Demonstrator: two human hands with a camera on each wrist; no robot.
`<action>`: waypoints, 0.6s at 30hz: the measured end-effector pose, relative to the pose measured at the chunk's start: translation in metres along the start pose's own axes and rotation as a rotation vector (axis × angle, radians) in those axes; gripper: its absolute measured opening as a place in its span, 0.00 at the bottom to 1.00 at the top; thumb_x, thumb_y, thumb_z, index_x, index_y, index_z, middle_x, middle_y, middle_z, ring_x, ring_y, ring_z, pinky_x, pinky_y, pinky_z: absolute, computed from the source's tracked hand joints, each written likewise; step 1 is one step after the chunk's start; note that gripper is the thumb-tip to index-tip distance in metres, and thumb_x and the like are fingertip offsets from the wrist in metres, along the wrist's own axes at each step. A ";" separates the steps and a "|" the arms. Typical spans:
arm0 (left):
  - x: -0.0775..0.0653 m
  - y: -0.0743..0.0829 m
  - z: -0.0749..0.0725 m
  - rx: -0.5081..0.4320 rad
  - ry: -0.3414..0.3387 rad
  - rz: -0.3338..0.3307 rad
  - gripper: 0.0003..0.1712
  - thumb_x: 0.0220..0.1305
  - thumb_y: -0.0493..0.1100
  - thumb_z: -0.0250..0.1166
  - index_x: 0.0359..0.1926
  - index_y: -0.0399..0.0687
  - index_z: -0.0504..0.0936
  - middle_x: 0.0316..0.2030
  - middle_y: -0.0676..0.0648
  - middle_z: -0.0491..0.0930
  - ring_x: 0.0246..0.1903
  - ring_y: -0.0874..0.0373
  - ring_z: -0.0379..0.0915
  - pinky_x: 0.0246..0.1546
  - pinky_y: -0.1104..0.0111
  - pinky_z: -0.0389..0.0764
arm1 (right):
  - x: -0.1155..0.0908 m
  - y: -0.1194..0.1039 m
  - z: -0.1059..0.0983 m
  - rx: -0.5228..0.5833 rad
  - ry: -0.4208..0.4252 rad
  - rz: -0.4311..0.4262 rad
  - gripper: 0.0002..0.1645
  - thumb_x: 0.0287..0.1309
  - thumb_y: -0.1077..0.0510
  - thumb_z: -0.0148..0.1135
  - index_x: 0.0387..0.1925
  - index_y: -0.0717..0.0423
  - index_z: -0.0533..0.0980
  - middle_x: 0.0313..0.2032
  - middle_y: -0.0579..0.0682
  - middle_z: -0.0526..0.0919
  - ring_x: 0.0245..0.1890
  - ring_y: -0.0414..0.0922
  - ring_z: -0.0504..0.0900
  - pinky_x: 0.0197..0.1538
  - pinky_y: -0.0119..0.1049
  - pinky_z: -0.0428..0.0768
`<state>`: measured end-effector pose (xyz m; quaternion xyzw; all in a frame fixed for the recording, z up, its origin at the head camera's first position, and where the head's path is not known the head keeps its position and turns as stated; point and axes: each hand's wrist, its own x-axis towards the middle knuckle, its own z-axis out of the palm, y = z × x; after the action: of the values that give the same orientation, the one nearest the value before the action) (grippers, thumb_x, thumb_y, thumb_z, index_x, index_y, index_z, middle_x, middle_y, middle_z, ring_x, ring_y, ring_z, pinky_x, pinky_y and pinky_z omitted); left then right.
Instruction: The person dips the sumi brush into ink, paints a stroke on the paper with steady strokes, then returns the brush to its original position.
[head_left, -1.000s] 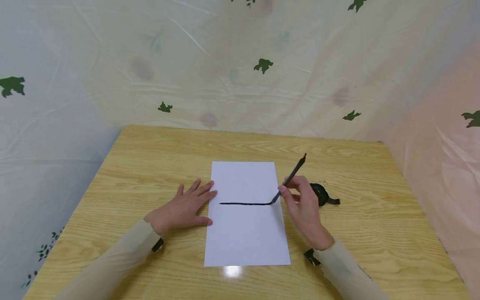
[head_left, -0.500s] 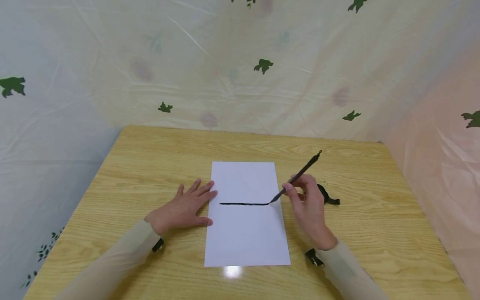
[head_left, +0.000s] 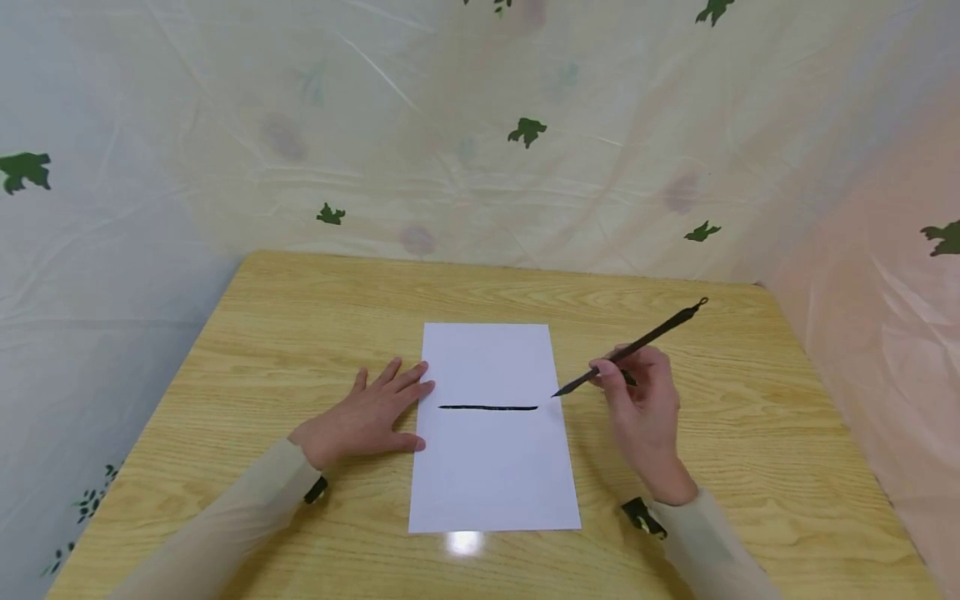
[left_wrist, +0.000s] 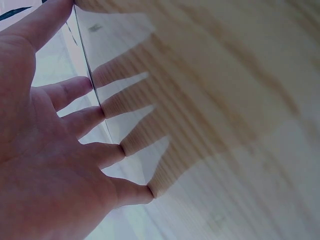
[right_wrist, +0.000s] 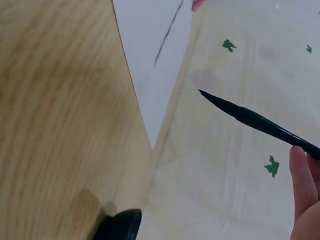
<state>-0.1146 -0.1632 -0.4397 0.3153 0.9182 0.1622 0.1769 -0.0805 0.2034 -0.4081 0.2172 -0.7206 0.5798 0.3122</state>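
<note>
A white sheet of paper [head_left: 491, 475] lies on the wooden table, with one black horizontal stroke [head_left: 487, 407] across its middle. My left hand [head_left: 367, 417] rests with fingers spread, its fingertips on the sheet's left edge; the left wrist view shows the same hand [left_wrist: 55, 145] from the palm side. In my right hand [head_left: 647, 408] a dark writing brush [head_left: 637, 343] is pinched between thumb and fingers, slanting up to the right. Its pointed tip [right_wrist: 212, 98] is lifted off the paper, near the sheet's right edge.
Behind the right hand, a black dish [head_left: 628, 377] is mostly hidden; in the right wrist view a black dish [right_wrist: 120, 225] stands at the bottom. The wooden table [head_left: 300, 317] meets a pale curtain [head_left: 450, 167] with green leaf-like shapes at the back.
My right hand has moved right, lifting the brush tip off the stroke's right end and tilting the brush lower. The left hand has stayed in place.
</note>
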 end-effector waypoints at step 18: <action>0.000 0.000 0.001 -0.002 0.001 0.006 0.49 0.67 0.62 0.69 0.80 0.46 0.62 0.82 0.42 0.49 0.79 0.32 0.35 0.66 0.24 0.42 | 0.008 -0.011 -0.035 0.204 0.157 -0.002 0.18 0.66 0.79 0.56 0.53 0.86 0.63 0.41 0.57 0.82 0.42 0.47 0.88 0.44 0.33 0.86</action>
<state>-0.1144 -0.1627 -0.4401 0.3178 0.9172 0.1637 0.1760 -0.0722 0.2357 -0.3902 0.2028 -0.6309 0.6650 0.3445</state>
